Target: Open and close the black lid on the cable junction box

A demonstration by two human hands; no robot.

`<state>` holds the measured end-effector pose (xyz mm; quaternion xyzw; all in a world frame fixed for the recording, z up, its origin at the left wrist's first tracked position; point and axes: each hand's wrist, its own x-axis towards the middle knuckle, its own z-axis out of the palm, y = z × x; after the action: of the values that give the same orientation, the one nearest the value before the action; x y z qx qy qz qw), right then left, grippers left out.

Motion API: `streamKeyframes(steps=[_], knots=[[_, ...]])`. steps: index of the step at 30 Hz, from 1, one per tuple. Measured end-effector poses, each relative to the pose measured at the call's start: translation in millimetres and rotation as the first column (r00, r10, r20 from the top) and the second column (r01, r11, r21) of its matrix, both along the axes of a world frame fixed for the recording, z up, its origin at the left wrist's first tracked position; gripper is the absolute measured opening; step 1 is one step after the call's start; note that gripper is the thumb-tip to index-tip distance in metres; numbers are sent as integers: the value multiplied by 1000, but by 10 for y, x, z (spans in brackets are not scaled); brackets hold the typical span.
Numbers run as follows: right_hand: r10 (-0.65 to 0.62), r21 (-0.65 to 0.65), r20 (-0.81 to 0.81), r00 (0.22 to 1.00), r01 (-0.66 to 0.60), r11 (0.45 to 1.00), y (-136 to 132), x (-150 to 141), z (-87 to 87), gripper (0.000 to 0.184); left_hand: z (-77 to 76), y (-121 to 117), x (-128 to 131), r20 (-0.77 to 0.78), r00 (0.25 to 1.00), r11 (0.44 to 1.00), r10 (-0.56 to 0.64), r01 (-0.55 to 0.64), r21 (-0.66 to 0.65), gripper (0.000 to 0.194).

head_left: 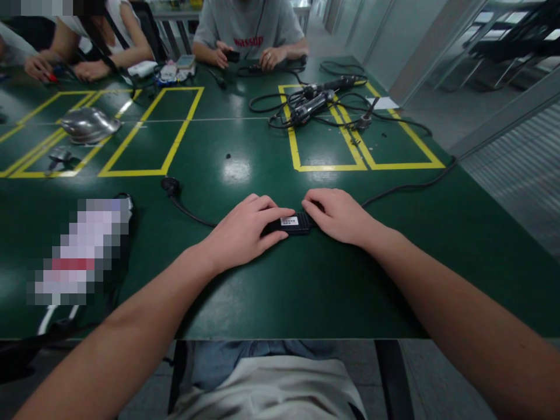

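A black power adapter [299,224] with a small white label lies on the green table in front of me. My left hand [247,227] grips it from the left, fingers along the far side and thumb along the near side. From under this hand a black cord [195,219] runs left to a black plug [170,186]. At the adapter's right end my right hand [335,213] is closed, its fingertips pinching the black cable [402,187] that leaves toward the right table edge. The pinched part is mostly hidden by the fingers.
Cylindrical black tools [312,108] with tangled cables lie at the back right among yellow tape outlines [332,168]. A shiny metal object [88,125] stands at the left, a blurred-out phone-like item [83,251] nearer. Two people sit across the table, hands on it.
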<state>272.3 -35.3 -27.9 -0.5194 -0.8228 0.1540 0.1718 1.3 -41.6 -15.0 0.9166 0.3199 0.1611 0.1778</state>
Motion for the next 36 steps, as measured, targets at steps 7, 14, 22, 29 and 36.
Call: streamKeyframes(steps=[7,14,22,29,36], knots=[[19,-31,-3,1000,-19,999,9,20,31,33,-6,55,-4,202,956,972,214,-188,-140,42],[75,-35,79,994,-72,997,7,33,64,49,-27,148,-43,17,917,917,398,-397,-42,27],[62,8,238,969,-66,998,4,40,64,59,135,39,17,-185,871,890,455,-444,102,43],[42,38,239,970,-53,998,0,47,53,60,150,41,68,-409,820,913,402,-392,111,60],[43,38,143,989,-49,998,7,82,68,59,155,70,68,-369,839,914,400,-394,97,63]])
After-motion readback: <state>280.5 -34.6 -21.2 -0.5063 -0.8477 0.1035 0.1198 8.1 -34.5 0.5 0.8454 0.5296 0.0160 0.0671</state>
